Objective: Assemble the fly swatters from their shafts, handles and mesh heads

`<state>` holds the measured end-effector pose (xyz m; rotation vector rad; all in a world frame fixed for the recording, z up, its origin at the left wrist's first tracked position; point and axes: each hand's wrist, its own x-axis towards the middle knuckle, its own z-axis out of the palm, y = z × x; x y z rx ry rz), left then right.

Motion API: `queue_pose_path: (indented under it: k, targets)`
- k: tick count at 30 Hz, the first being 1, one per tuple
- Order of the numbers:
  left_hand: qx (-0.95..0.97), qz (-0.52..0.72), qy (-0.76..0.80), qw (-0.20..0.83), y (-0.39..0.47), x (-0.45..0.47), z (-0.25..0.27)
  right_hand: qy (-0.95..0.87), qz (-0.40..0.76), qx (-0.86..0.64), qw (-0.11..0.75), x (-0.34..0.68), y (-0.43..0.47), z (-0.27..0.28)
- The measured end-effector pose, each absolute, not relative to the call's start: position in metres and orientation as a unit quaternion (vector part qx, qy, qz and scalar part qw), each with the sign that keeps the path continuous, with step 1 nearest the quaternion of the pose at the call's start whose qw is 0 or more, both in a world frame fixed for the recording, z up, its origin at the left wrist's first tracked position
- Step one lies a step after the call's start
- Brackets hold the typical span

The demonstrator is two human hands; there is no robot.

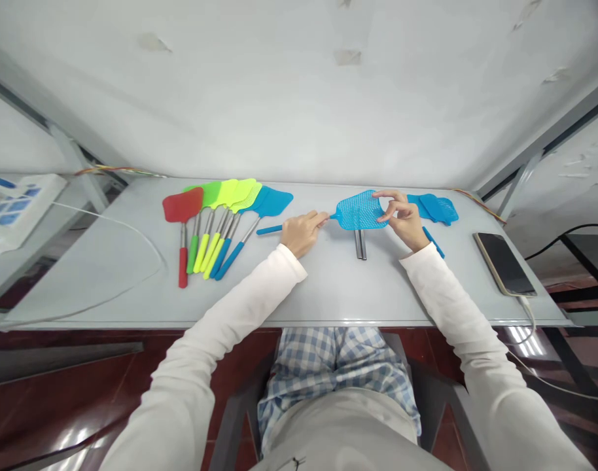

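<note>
Both my hands hold one blue fly swatter (360,208) level above the middle of the table. My left hand (301,233) is wrapped round its shaft, with the blue handle end sticking out to the left. At the far edge of its mesh head, my right hand (401,217) pinches the rim between thumb and fingers. Beneath the head lie metal tubes (361,246), partly hidden by the mesh. Beyond my right hand are blue swatter heads (436,208), and a blue handle (434,242) shows beside my right wrist.
Left of my hands, several fly swatters lie fanned out: a red one (183,207), green, yellow and blue ones (277,202). A phone (506,263) with a charging cable rests at the right. A white cable (154,252) crosses the grey table (323,297) at left.
</note>
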<state>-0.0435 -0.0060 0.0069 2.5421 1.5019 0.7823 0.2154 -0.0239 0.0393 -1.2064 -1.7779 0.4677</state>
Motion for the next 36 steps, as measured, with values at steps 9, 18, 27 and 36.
queue_pose_path:
  k: [9, 18, 27, 36]
  targets:
    - [0.849, 0.289, 0.439, 0.05, 0.003, -0.048, 0.005, -0.614, 0.329, -0.526, 0.488, 0.204, -0.023, 0.036]
    - [0.868, 0.275, 0.411, 0.052, -0.006, -0.041, 0.004, -0.576, 0.47, -0.447, 0.497, 0.194, -0.029, 0.028]
    - [0.852, 0.244, 0.464, 0.009, -0.014, -0.038, 0.014, -0.57, 0.429, -0.447, 0.54, 0.199, -0.027, 0.035]
    - [0.847, 0.257, 0.464, 0.027, -0.018, -0.032, 0.023, -0.599, 0.339, -0.455, 0.566, 0.213, -0.024, 0.042]
